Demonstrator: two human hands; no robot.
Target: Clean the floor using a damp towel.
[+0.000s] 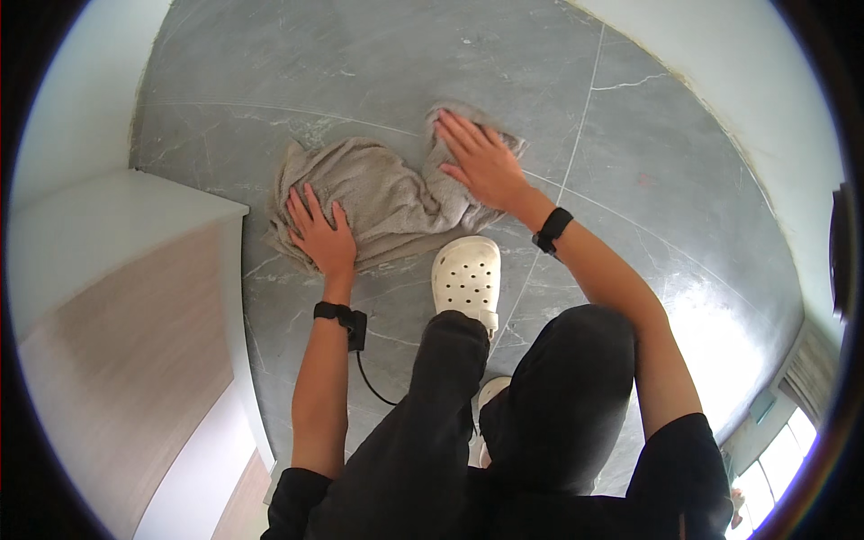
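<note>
A crumpled grey-beige towel [378, 182] lies spread on the grey marbled floor tiles [324, 61]. My left hand [324, 233] rests flat on the towel's left part with its fingers apart. On the right end of the cloth, my right hand [482, 158] presses down with its palm, fingers stretched and nearly together. Neither hand's fingers are closed around the fabric. Some towel edges near the right hand look blurred.
A cream perforated clog [467, 277] on my foot stands just below the towel. At left is a cabinet [135, 304] with white and wood-look panels. White walls [742, 67] curve round the floor. A black cable [370, 385] hangs from the left wrist strap.
</note>
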